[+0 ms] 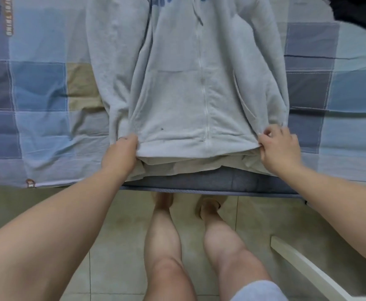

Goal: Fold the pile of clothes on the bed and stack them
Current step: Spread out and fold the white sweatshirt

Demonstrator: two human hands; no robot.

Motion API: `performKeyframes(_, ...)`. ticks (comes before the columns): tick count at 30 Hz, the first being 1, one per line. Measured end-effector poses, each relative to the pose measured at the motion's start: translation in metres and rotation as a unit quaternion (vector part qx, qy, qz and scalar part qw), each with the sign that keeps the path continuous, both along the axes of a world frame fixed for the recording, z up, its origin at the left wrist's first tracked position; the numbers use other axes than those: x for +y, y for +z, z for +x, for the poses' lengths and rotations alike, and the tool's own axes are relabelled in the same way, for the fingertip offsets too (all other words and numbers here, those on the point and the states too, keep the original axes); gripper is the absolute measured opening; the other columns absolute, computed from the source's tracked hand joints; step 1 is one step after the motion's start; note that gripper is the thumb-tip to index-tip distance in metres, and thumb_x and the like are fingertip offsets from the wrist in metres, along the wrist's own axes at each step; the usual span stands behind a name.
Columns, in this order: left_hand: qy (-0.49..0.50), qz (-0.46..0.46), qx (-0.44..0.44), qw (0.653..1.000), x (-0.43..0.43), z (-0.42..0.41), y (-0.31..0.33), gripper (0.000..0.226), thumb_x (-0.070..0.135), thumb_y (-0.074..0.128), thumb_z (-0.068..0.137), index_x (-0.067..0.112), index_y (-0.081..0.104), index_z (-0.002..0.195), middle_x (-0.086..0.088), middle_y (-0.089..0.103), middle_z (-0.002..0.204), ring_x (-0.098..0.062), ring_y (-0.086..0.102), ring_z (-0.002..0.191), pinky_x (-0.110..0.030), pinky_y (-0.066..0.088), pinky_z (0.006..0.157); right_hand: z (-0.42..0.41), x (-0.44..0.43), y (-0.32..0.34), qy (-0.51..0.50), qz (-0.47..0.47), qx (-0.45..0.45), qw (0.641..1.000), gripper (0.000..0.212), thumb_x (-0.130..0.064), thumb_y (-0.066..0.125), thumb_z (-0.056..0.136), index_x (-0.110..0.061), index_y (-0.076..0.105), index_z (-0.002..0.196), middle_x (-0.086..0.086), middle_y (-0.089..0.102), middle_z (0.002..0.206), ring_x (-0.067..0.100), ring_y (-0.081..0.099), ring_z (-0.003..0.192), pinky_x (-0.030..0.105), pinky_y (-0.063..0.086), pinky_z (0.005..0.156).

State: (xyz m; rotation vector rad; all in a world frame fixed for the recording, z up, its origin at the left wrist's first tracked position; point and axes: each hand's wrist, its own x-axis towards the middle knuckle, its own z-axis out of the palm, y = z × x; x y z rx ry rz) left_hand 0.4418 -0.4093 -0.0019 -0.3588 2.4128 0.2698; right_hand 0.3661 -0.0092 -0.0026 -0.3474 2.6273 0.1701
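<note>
Left hand [121,152] and right hand [278,146] pinch the hoodie [190,88] hem corners at the bed [41,118] front edge; fabric soft, limp, best held there.

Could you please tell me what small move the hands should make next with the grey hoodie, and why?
Probably pull the hoodie lightly toward the near edge of the bed cover to flatten it before folding. The left hand and right hand each grip a bottom corner of it, and it lies front up, zipped and unfolded.
</note>
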Motion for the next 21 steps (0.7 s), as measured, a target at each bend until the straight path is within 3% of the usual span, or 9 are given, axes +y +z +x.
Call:
performKeyframes(4, -0.007, 0.044, -0.048, 0.998, 0.012, 0.011, 0.002, 0.016, 0.005, 0.05, 0.088, 0.013, 0.043, 0.101, -0.013, 0.052, 0.108, -0.039, 0.056, 0.092, -0.045, 0.048, 0.073, 0.002, -0.016, 0.014, -0.027, 0.042, -0.055, 0.997, 0.024, -0.026, 0.054, 0.095, -0.014, 0.067, 0.113, 0.008, 0.045, 0.124, 0.034, 0.041, 0.115, 0.043, 0.035, 0.094)
performKeyframes(6, -0.019, 0.074, -0.072, 0.994, 0.015, 0.016, 0.0, 0.018, 0.022, 0.056, 0.091, 0.016, 0.052, 0.108, -0.011, 0.053, 0.118, -0.036, 0.057, 0.105, -0.043, 0.05, 0.083, 0.003, -0.037, 0.018, -0.02, 0.052, -0.064, 0.996, 0.031, -0.031, 0.056, 0.092, -0.017, 0.063, 0.119, 0.007, 0.042, 0.136, 0.034, 0.037, 0.125, 0.045, 0.032, 0.101)
performKeyframes(8, 0.008, 0.083, -0.041, 0.996, 0.014, 0.02, -0.002, 0.028, 0.046, 0.058, 0.093, 0.021, 0.062, 0.107, -0.008, 0.055, 0.118, -0.033, 0.056, 0.111, -0.042, 0.049, 0.09, 0.007, -0.058, 0.02, -0.004, 0.023, -0.065, 0.998, 0.045, -0.038, 0.06, 0.089, -0.02, 0.054, 0.13, 0.008, 0.033, 0.152, 0.033, 0.028, 0.138, 0.047, 0.027, 0.108)
performKeyframes(10, 0.07, 0.055, 0.077, 0.993, 0.011, 0.021, -0.002, 0.037, 0.052, 0.057, 0.093, 0.019, 0.065, 0.106, -0.009, 0.056, 0.118, -0.036, 0.053, 0.113, -0.044, 0.046, 0.093, 0.011, -0.084, 0.022, 0.029, -0.042, -0.076, 0.996, 0.058, -0.04, 0.063, 0.088, -0.024, 0.044, 0.14, 0.007, 0.024, 0.16, 0.033, 0.022, 0.145, 0.048, 0.023, 0.113)
performKeyframes(12, 0.148, 0.015, 0.162, 0.976, 0.005, 0.014, -0.006, 0.044, 0.049, 0.059, 0.092, 0.016, 0.058, 0.121, -0.012, 0.05, 0.131, -0.039, 0.047, 0.12, -0.047, 0.039, 0.099, 0.014, -0.113, 0.018, 0.063, -0.099, -0.102, 0.988, 0.068, -0.039, 0.066, 0.088, -0.026, 0.037, 0.148, 0.006, 0.022, 0.162, 0.032, 0.021, 0.146, 0.049, 0.027, 0.113)
performKeyframes(15, 0.335, 0.057, 0.139, 0.93, -0.005, -0.003, -0.021, 0.076, 0.052, 0.067, 0.087, 0.017, 0.036, 0.146, -0.009, 0.031, 0.154, -0.037, 0.038, 0.135, -0.047, 0.033, 0.109, 0.026, -0.156, 0.003, 0.098, -0.145, -0.17, 0.97, 0.086, -0.042, 0.069, 0.085, -0.031, 0.023, 0.156, 0.004, 0.014, 0.164, 0.032, 0.02, 0.146, 0.051, 0.032, 0.112)
performKeyframes(17, 0.432, 0.091, 0.114, 0.89, -0.015, -0.012, -0.031, 0.086, 0.052, 0.073, 0.084, 0.016, 0.029, 0.149, -0.009, 0.03, 0.155, -0.035, 0.041, 0.135, -0.044, 0.038, 0.107, 0.036, -0.181, -0.012, 0.121, -0.131, -0.203, 0.963, 0.093, -0.046, 0.07, 0.084, -0.036, 0.013, 0.157, 0.002, 0.005, 0.165, 0.032, 0.013, 0.149, 0.053, 0.028, 0.115)
performKeyframes(19, 0.433, 0.129, 0.089, 0.887, -0.028, -0.015, -0.038, 0.066, 0.044, 0.072, 0.087, 0.014, 0.041, 0.138, -0.009, 0.049, 0.14, -0.032, 0.052, 0.125, -0.037, 0.042, 0.092, 0.046, -0.201, -0.026, 0.119, -0.096, -0.211, 0.965, 0.093, -0.052, 0.069, 0.085, -0.041, 0.009, 0.156, 0.001, -0.002, 0.166, 0.032, 0.003, 0.152, 0.058, 0.019, 0.118)
performKeyframes(21, 0.372, 0.159, 0.069, 0.912, -0.042, -0.017, -0.039, 0.035, 0.036, 0.065, 0.093, 0.014, 0.053, 0.118, -0.007, 0.061, 0.117, -0.031, 0.058, 0.112, -0.033, 0.041, 0.081, 0.053, -0.217, -0.034, 0.083, -0.073, -0.203, 0.973, 0.084, -0.055, 0.066, 0.087, -0.043, 0.017, 0.154, 0.001, -0.002, 0.166, 0.033, 0.0, 0.152, 0.063, 0.014, 0.118)
